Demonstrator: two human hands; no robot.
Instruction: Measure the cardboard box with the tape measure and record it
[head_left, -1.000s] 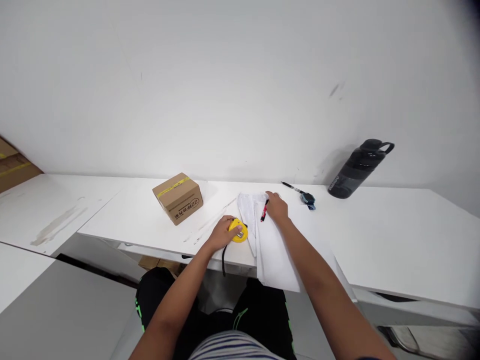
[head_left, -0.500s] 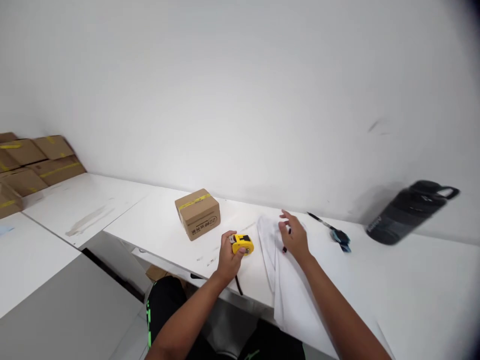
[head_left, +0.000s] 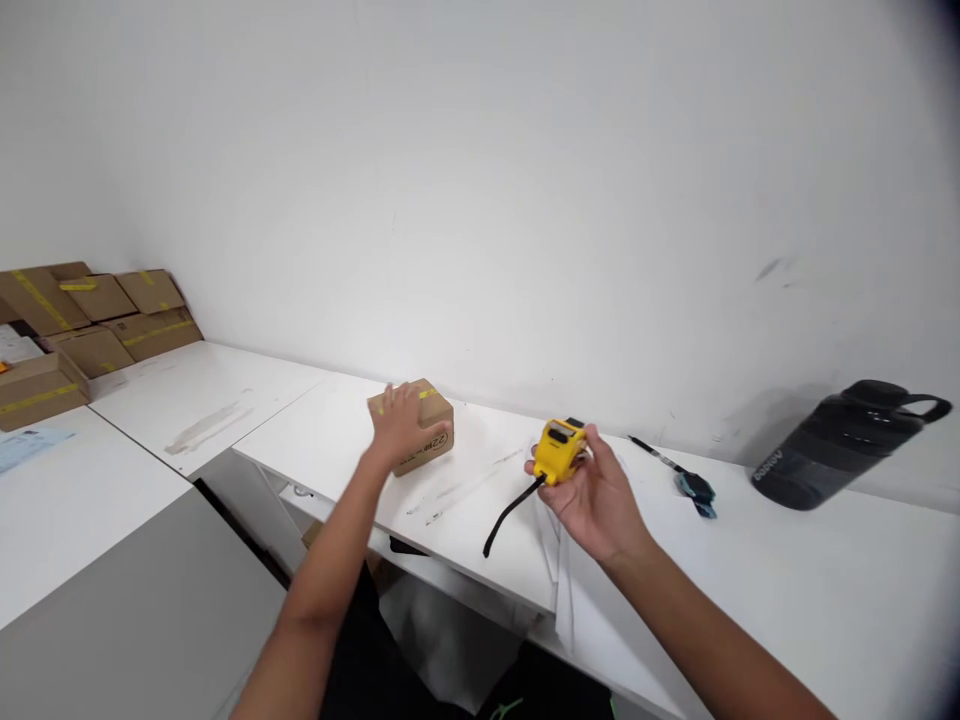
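Note:
My right hand [head_left: 596, 495] is closed around a yellow tape measure [head_left: 559, 450], held above the table with its black strap [head_left: 512, 515] hanging to the left. My left hand [head_left: 401, 425] reaches over a small brown cardboard box [head_left: 433, 437] with yellow tape on its top. Its fingers are spread across the top and the thumb points right, over the printed front side; whether it presses on the box I cannot tell. White paper sheets [head_left: 585, 590] lie below my right hand, partly hidden by it and the forearm.
A dark bottle [head_left: 832, 450] leans at an angle near the wall on the right. Left of it lie a pen [head_left: 652, 453] and a crumpled dark-blue item [head_left: 696, 492]. Several cardboard boxes [head_left: 142, 330] are stacked far left. A gap separates the white tables [head_left: 480, 500] at the front left.
The tape measure has passed from my left hand to my right hand. My left hand has moved left and up onto the box. The view has shifted slightly.

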